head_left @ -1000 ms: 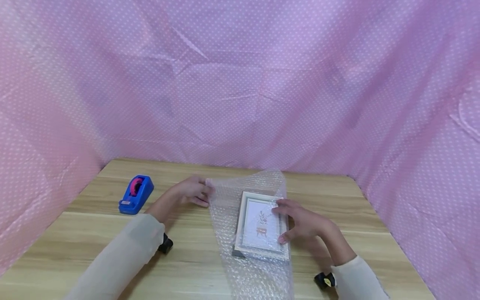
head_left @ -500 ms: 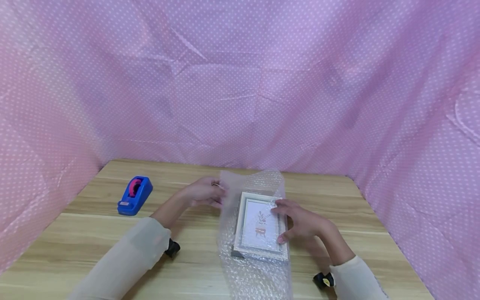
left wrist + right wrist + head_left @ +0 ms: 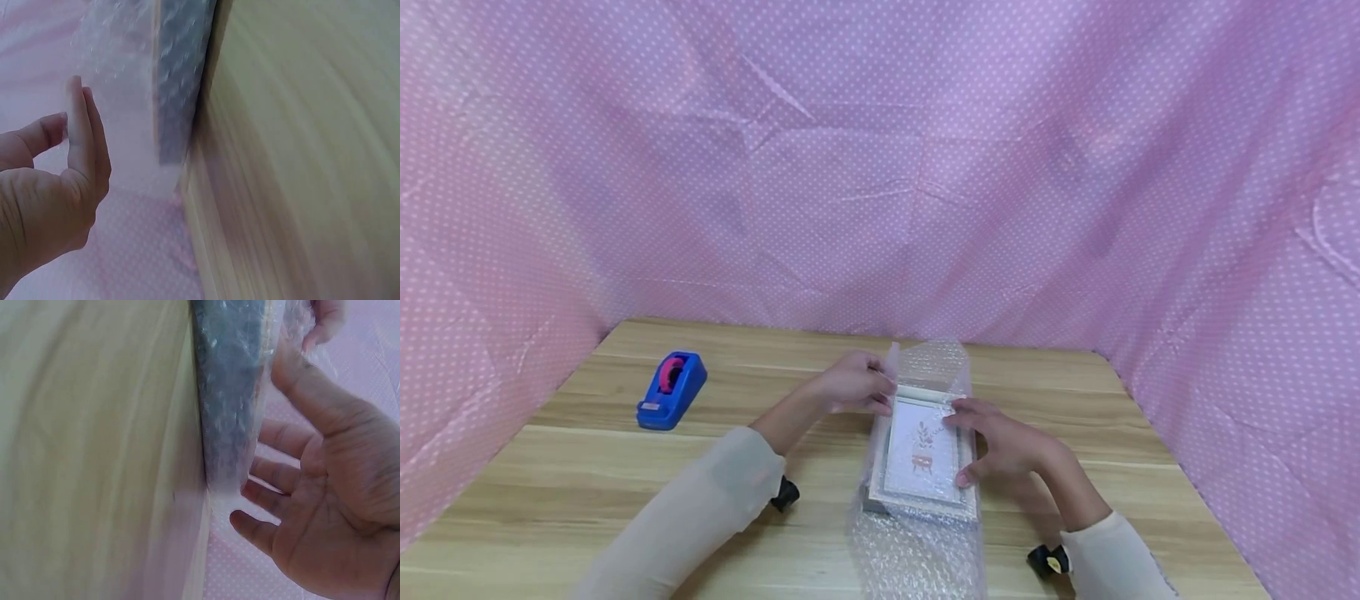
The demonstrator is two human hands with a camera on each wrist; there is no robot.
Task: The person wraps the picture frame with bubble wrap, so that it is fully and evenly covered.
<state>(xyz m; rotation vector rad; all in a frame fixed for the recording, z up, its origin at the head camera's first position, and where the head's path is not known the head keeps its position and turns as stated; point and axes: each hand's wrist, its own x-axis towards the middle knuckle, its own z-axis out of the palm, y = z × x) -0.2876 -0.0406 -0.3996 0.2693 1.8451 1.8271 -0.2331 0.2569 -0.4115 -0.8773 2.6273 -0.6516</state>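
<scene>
Picture frame — plant print — rests on bubble wrap.

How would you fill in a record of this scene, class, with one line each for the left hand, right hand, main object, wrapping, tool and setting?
Left hand: pinches an edge of the bubble wrap
Right hand: rests on the right side of the picture frame
Main object: picture frame, lying face up, plant print showing
Wrapping: clear bubble wrap, extending past the frame's near and far ends
Tool: blue tape dispenser, pink roll
Setting: wood-grain table, dotted pink cloth behind
</scene>
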